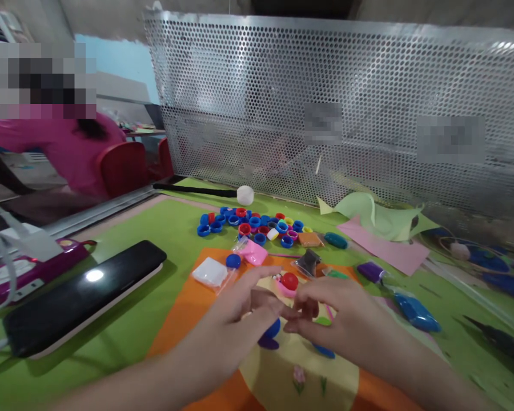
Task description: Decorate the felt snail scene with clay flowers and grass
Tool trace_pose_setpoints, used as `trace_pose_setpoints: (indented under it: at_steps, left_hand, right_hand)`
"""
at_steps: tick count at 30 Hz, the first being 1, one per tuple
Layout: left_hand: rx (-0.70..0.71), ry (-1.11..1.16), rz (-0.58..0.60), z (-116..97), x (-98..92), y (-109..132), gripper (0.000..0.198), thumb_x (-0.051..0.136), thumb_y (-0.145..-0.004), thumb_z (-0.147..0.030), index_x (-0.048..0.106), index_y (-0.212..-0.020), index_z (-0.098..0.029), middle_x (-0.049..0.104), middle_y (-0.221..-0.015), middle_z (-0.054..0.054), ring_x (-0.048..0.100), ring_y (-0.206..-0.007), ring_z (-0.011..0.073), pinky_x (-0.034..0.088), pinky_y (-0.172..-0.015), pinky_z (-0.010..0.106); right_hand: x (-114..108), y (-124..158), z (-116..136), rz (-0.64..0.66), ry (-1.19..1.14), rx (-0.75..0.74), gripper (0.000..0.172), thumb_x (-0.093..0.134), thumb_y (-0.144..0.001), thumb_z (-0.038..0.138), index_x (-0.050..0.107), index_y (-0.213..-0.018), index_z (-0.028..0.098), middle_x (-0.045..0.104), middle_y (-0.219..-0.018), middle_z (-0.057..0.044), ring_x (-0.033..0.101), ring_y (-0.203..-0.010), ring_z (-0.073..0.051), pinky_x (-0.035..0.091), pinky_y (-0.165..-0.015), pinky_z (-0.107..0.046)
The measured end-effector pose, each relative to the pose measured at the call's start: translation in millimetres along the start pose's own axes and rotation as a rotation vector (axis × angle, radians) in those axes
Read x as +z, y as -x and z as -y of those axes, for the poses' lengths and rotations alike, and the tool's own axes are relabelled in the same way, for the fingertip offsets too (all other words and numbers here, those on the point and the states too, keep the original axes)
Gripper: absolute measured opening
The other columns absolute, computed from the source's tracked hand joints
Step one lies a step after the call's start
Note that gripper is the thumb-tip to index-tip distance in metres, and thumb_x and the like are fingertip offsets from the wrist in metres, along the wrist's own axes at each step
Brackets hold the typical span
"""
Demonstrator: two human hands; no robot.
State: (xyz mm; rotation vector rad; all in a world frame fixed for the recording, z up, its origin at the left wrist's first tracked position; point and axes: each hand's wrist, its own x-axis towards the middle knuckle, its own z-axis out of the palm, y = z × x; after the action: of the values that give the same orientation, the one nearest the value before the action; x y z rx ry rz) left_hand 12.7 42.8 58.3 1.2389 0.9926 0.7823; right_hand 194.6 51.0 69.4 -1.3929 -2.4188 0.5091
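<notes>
My left hand (244,308) hovers over a yellow and orange paper sheet (304,377), fingers apart and index finger stretched out. Its fingertips meet those of my right hand (338,308), which is closed in a pinch; whatever sits between the fingers is too small or hidden to make out. Below the hands are blue clay pieces (269,341), partly covered by my left hand. Just beyond them lies a red clay ball (289,281) on a pink piece. A small pink flower with green leaves (298,377) decorates the near part of the sheet.
Bottle caps (244,229) are heaped behind the sheet. Clay packets surround it, including white (209,272) and blue (416,311) ones. A black power bank (85,297) lies left, dark pointed tool (497,337) right. Perforated metal panel (325,97) stands behind. A person in pink sits left.
</notes>
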Motion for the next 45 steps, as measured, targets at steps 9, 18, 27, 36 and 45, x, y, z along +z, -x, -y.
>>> trace_pose_setpoints:
  at_steps: [9,18,27,36,45]
  left_hand:
    - [0.064,-0.060,-0.024,2.9,-0.9,4.0,0.038,0.048,-0.081,-0.025,0.042,-0.118,-0.028,0.060,-0.089,0.000,0.060,-0.091,0.0166,0.048,-0.069,0.024]
    - [0.162,-0.309,0.183,2.9,-3.2,10.2,0.051,0.045,-0.082,-0.020,0.029,-0.130,-0.027,0.061,-0.107,0.002,0.055,-0.102,0.0158,0.040,-0.092,0.033]
    - [0.154,-0.319,0.149,3.0,2.1,12.7,0.048,0.050,-0.082,-0.023,0.035,-0.127,-0.026,0.062,-0.109,0.003,0.053,-0.106,0.0186,0.037,-0.094,0.032]
    - [0.215,-0.262,0.104,-1.3,-3.0,4.3,0.046,0.059,-0.077,-0.020,0.040,-0.119,-0.023,0.068,-0.092,0.000,0.058,-0.100,0.0170,0.039,-0.090,0.028]
    - [0.189,-0.194,0.160,2.4,2.1,8.5,0.044,0.056,-0.080,-0.020,0.038,-0.121,-0.022,0.065,-0.099,0.002,0.058,-0.101,0.0171,0.036,-0.095,0.031]
  right_hand:
    - [-4.8,2.2,-2.7,0.032,0.038,-0.038,0.020,0.062,-0.077,0.038,0.056,-0.068,0.020,0.060,-0.065,0.005,0.053,-0.060,-0.011,0.034,-0.056,-0.024]
    - [3.6,2.7,-0.7,0.046,0.098,-0.127,0.011,0.065,-0.072,0.024,0.058,-0.065,0.018,0.062,-0.062,0.003,0.056,-0.060,-0.012,0.034,-0.054,-0.023]
    - [1.0,-0.1,3.6,0.030,0.162,-0.086,0.019,0.061,-0.075,0.025,0.054,-0.059,0.018,0.059,-0.059,0.002,0.053,-0.057,-0.012,0.033,-0.052,-0.023]
    - [-1.5,3.0,-3.1,0.004,0.112,-0.103,0.017,0.061,-0.077,0.032,0.057,-0.066,0.021,0.061,-0.062,0.004,0.054,-0.058,-0.011,0.035,-0.053,-0.023]
    - [-0.5,3.4,-2.9,0.004,0.072,-0.145,0.015,0.063,-0.074,0.028,0.056,-0.063,0.021,0.060,-0.060,0.004,0.055,-0.057,-0.011,0.036,-0.052,-0.022]
